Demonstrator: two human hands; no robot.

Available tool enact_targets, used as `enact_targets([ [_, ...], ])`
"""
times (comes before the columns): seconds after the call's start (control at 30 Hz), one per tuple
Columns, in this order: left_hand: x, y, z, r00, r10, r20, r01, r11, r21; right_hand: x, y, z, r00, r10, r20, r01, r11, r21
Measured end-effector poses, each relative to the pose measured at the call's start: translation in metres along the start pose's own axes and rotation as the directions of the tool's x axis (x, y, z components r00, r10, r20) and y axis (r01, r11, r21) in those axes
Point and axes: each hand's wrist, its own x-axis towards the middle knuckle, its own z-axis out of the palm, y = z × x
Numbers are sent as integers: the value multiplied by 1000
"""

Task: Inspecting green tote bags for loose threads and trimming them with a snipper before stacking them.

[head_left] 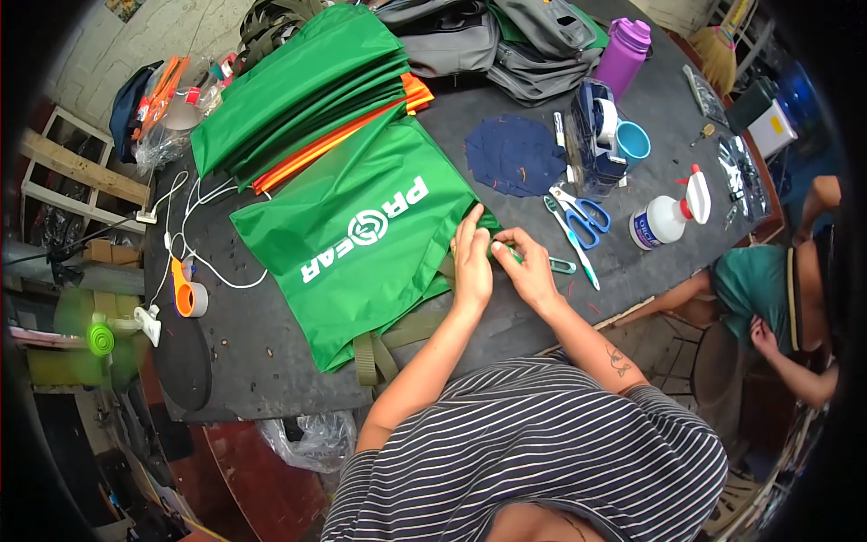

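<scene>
A green fabric bag (pixel 361 244) with white print lies on the table in front of me, its strap hanging past the near edge. My left hand (pixel 471 257) rests on the bag's right edge, fingers stretched out along it. Close beside it, my right hand (pixel 528 262) is closed around a slim green tool (pixel 562 266), whose looped end sticks out to the right. The tip of this tool is hidden by my fingers at the bag's edge, so its exact kind is unclear.
Behind the bag are stacked green bags (pixel 307 81) and grey backpacks (pixel 533 45). Blue-handled scissors (pixel 587 221), a spray bottle (pixel 664 221), a blue cup (pixel 632 143) and a purple bottle (pixel 623 56) stand or lie rightward. A white cord (pixel 194 221) runs left. Another person (pixel 768 298) sits at right.
</scene>
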Motion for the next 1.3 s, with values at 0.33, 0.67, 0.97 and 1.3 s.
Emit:
enact_targets([
  [0.33, -5, -12, 16, 943, 24, -333, -50, 996, -70, 12, -5, 2, 999, 13, -30, -23, 931, -365],
  [0.67, 6, -2, -11, 825, -540, 167, 359, 273, -893, 8, -10, 11, 981, -174, -82, 174, 985, -2],
  [0.97, 22, 2, -8, 757, -654, -5, 189, 225, -956, 26, -29, 21, 959, -277, -58, 266, 953, -142],
  [1.3, 20, 15, -23, 807, -588, -48, 176, 318, -932, 14, -13, 11, 834, -511, 210, 551, 799, -242],
])
